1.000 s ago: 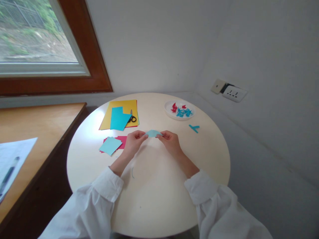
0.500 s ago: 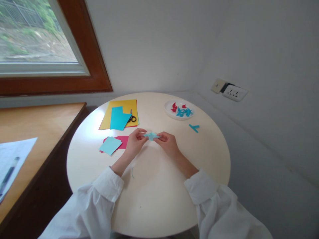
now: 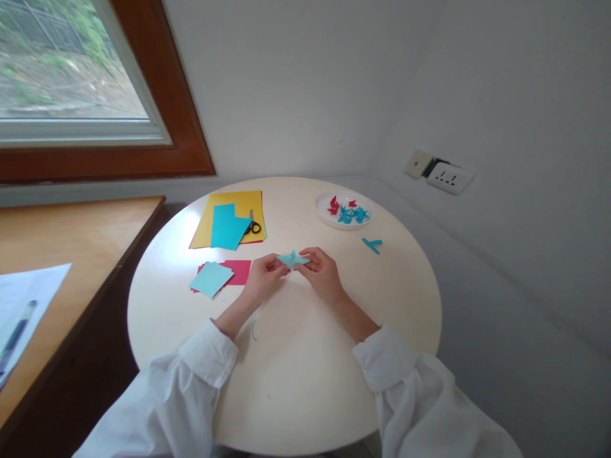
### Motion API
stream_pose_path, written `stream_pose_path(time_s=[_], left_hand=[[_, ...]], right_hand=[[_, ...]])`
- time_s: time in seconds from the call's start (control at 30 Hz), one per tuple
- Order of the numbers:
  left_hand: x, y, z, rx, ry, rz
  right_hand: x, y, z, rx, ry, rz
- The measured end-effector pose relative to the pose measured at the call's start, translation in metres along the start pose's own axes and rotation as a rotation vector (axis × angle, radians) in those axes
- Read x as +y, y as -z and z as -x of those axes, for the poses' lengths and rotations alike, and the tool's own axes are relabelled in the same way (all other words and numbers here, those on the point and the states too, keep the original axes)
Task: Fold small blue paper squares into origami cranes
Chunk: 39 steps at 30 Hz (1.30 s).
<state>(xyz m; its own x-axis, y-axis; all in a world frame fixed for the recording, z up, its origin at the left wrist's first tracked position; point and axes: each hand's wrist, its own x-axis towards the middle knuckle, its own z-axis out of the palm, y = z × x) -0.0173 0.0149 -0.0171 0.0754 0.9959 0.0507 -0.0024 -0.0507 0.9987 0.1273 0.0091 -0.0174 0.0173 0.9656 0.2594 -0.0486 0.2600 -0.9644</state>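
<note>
Between my two hands is a small pale-blue folded paper piece (image 3: 293, 259) with pointed side wings, much like an origami crane. My left hand (image 3: 261, 276) pinches its left wing. The right wing is held in the fingers of my right hand (image 3: 322, 271). To the left of my left hand, a stack of light-blue square papers (image 3: 211, 279) lies over some red paper (image 3: 238, 272). Further back, a white plate (image 3: 321, 216) carries several red and blue folded paper figures (image 3: 352, 214).
On the round white table (image 3: 296, 381), yellow sheets (image 3: 203, 219) lie at the back left under a cut blue sheet (image 3: 226, 229) and black-handled scissors (image 3: 256, 227). Blue paper strips (image 3: 372, 245) rest right of centre. A wooden desk (image 3: 95, 222) stands at the left.
My left hand has shifted slightly right and its fingers have closed in. The folded paper has moved a little right and tilted, its middle now standing up more.
</note>
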Motion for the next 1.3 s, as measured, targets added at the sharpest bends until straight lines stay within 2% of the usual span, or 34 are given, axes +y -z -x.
stream_pose_path(time_s=[0.53, 0.77, 1.1, 1.3], left_hand=[[-0.0032, 0.0021, -0.0011, 0.001, -0.111, -0.168], [-0.0045, 0.0004, -0.0007, -0.051, -0.129, -0.206], [-0.0034, 0.0000, 0.0001, -0.058, -0.157, -0.287], [-0.0042, -0.0009, -0.0001, -0.066, -0.148, -0.305]], right_hand=[[0.0014, 0.0003, 0.0002, -0.048, -0.024, -0.045], [-0.0002, -0.0004, -0.0002, -0.057, -0.009, -0.009], [-0.0013, -0.0007, 0.0019, -0.050, -0.017, 0.051], [0.0012, 0.0009, -0.0003, -0.035, -0.032, 0.011]])
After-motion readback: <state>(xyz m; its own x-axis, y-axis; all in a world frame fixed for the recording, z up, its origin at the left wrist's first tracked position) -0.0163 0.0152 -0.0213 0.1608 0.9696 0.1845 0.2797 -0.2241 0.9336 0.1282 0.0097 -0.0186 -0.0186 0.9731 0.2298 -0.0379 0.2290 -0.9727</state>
